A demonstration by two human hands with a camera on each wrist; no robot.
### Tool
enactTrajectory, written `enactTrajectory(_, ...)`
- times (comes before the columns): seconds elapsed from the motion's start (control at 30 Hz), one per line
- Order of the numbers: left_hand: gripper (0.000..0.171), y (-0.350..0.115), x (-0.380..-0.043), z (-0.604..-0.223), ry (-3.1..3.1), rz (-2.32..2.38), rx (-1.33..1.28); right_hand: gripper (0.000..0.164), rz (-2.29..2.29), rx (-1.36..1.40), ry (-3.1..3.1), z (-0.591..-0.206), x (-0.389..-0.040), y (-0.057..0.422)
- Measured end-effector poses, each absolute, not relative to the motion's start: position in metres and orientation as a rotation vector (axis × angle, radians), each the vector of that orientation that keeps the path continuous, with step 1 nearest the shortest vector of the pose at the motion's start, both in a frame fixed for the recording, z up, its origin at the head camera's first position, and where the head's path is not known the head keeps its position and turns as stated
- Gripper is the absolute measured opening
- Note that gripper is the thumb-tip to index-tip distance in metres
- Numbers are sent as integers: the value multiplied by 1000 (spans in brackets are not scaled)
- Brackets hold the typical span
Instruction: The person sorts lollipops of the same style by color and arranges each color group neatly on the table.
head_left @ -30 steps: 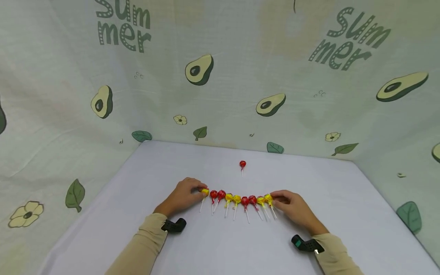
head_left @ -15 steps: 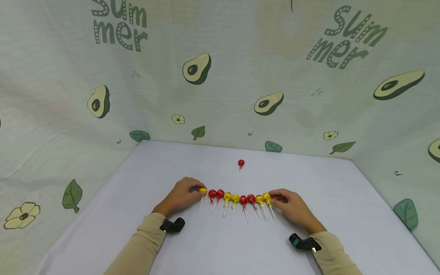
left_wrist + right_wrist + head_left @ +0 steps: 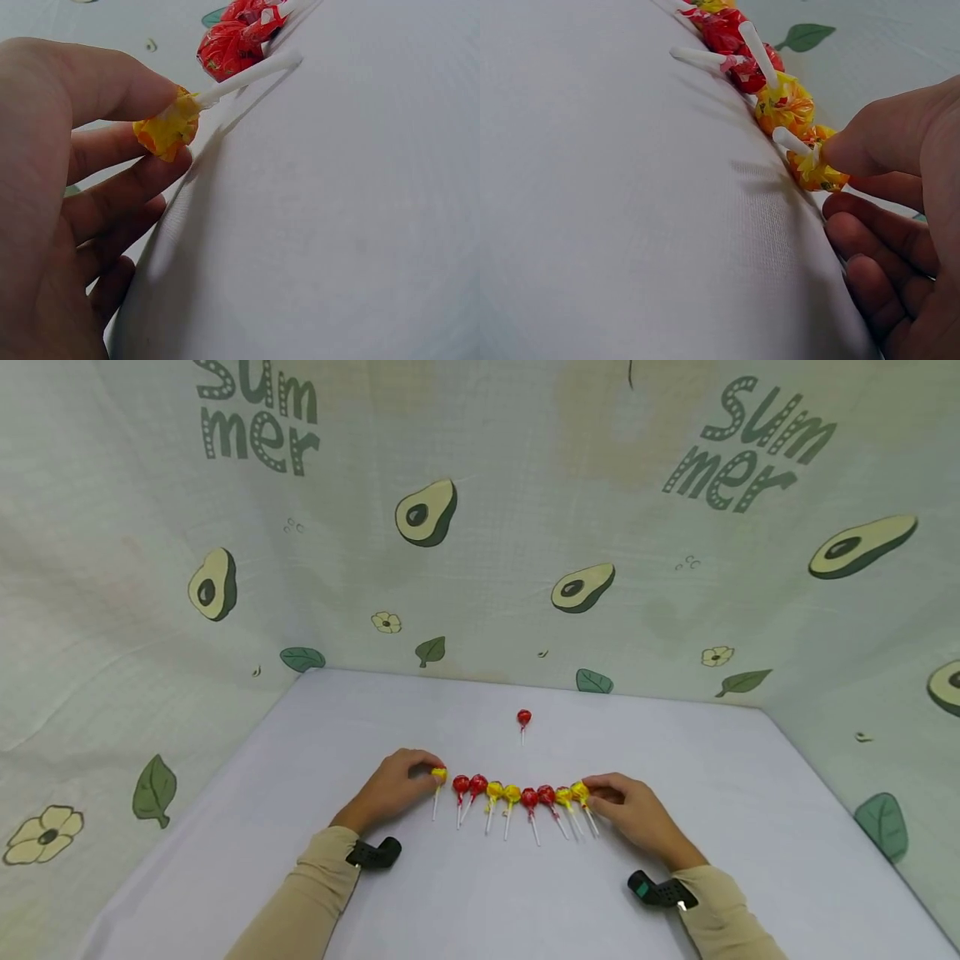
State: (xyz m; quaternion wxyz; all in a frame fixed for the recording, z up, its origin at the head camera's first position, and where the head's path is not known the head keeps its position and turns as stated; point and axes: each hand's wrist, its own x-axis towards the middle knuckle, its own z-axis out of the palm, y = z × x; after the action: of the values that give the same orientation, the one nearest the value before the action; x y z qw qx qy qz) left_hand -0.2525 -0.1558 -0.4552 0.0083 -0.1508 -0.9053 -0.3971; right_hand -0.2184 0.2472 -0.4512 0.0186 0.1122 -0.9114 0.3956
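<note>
Yellow lollipops pinched, left hand and right hand — mid-frame row seemingly near done; upper-centre red lollipop apart.

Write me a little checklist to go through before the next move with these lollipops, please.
1. Left hand has a hold: ok, it pinches the left-end yellow lollipop.
2. Right hand at the row's other end: ok, its thumb touches the right-end yellow lollipop.
3. Left end joined up: not ok, a gap separates it from the nearest red lollipop.
4. Every lollipop in the row: not ok, the far red lollipop lies apart behind it.
5. Left-end stick clear of the table: cannot tell.
</note>
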Motion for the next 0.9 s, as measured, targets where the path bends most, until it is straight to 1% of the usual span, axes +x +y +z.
enactTrajectory(0.4, 18, -156, -252, -456, -2806, -1381, -385, 35, 1180, 360, -2820, -453, -217, 244)
enactTrajectory(0.9, 24, -156, -256, -453, -2701, -1560, -379, 35, 1190, 355, -2820, -452, -216, 241)
